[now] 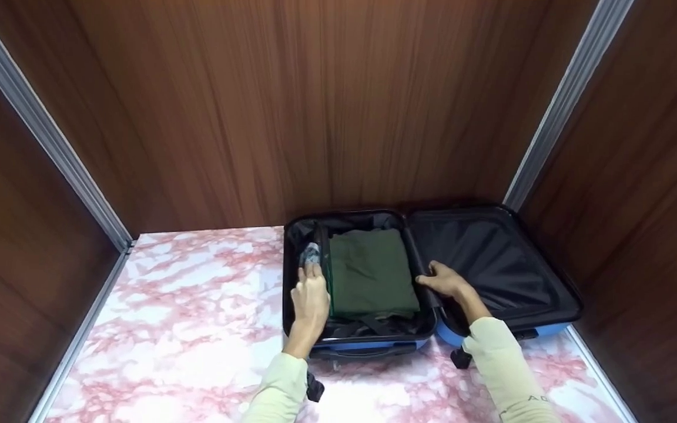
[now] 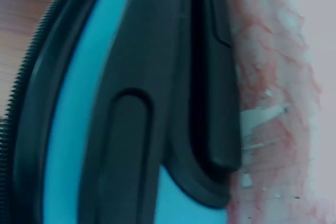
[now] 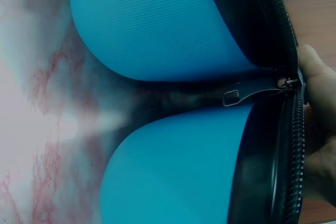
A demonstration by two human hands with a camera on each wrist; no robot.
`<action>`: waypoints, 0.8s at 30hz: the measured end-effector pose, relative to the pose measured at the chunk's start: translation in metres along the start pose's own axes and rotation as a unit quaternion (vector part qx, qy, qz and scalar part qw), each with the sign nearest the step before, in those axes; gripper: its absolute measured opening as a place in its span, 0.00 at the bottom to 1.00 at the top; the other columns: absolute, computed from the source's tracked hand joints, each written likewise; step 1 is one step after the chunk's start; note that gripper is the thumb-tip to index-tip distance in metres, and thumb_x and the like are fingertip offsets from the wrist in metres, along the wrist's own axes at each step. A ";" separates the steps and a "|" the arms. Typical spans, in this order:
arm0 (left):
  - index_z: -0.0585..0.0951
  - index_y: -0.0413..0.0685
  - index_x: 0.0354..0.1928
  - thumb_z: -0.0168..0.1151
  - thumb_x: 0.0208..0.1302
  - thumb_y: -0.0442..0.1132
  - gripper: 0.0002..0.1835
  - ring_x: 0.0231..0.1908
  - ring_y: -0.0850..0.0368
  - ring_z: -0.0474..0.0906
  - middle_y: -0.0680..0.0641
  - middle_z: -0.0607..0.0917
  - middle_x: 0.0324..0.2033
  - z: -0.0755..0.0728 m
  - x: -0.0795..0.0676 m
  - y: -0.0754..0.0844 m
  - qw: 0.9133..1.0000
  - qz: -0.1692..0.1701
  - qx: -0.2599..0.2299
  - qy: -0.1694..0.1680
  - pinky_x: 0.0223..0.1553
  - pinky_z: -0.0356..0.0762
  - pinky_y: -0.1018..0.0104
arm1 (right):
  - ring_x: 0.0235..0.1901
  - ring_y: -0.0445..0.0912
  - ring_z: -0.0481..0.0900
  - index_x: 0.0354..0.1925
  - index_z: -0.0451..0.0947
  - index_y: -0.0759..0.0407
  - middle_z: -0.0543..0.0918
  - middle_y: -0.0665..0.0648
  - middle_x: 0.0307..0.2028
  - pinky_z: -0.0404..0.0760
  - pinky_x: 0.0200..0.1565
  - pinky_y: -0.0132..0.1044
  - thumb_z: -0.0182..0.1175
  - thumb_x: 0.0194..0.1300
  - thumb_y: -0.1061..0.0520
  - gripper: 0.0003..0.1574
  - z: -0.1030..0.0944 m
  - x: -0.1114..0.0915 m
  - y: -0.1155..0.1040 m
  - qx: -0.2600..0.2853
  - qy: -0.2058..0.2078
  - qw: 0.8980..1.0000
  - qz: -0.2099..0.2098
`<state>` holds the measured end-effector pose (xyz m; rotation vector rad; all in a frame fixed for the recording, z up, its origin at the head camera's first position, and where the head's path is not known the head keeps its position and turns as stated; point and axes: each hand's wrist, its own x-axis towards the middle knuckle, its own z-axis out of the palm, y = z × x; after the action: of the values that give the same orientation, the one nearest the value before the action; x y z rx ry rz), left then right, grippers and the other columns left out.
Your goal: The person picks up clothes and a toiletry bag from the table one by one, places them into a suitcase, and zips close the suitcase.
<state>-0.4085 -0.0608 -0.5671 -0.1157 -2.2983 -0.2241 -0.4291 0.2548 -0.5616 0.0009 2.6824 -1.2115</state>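
In the head view an open suitcase holds a folded dark green cloth. Left of the cloth lies a small, slim item with a grey-white pattern, its near end covered by fingers. My left hand reaches in over the suitcase's left side, extended fingertips on that item; its thumb is hidden. At the fold between the two halves my right hand rests, thumb and fingers spread. Beyond the zipper, part of this hand shows in the right wrist view.
The suitcase's lid half, black-lined, lies spread to the right near the side wall. A wooden wall stands right behind the suitcase. Red-and-white marbled surface extends to the left. A black handle fills much of the left wrist view.
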 end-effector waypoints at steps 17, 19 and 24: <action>0.59 0.50 0.77 0.58 0.69 0.56 0.40 0.63 0.21 0.68 0.36 0.64 0.73 -0.013 -0.013 0.017 0.935 0.020 -0.032 -0.353 0.40 0.83 0.45 | 0.65 0.68 0.66 0.68 0.58 0.76 0.64 0.79 0.67 0.70 0.63 0.57 0.57 0.71 0.48 0.42 0.009 -0.005 0.004 0.002 0.001 1.000 0.009; 0.58 0.52 0.77 0.57 0.70 0.57 0.40 0.63 0.21 0.67 0.36 0.63 0.74 -0.013 -0.012 0.016 0.928 0.021 -0.021 -0.371 0.42 0.82 0.46 | 0.63 0.67 0.68 0.65 0.62 0.76 0.69 0.78 0.63 0.70 0.63 0.56 0.58 0.70 0.48 0.39 0.009 -0.005 0.003 -0.006 0.011 1.000 0.000; 0.57 0.58 0.78 0.59 0.65 0.63 0.44 0.65 0.24 0.66 0.40 0.63 0.75 -0.008 -0.008 0.018 0.923 0.024 0.004 -0.384 0.43 0.82 0.48 | 0.31 0.49 0.71 0.40 0.66 0.64 0.71 0.58 0.32 0.71 0.36 0.39 0.63 0.67 0.47 0.23 0.001 -0.004 0.000 -0.007 0.044 0.999 -0.011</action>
<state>-0.3942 -0.0454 -0.5654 -0.2993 -3.0721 -0.1574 -0.4246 0.2545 -0.5611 0.0218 2.7732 -1.2254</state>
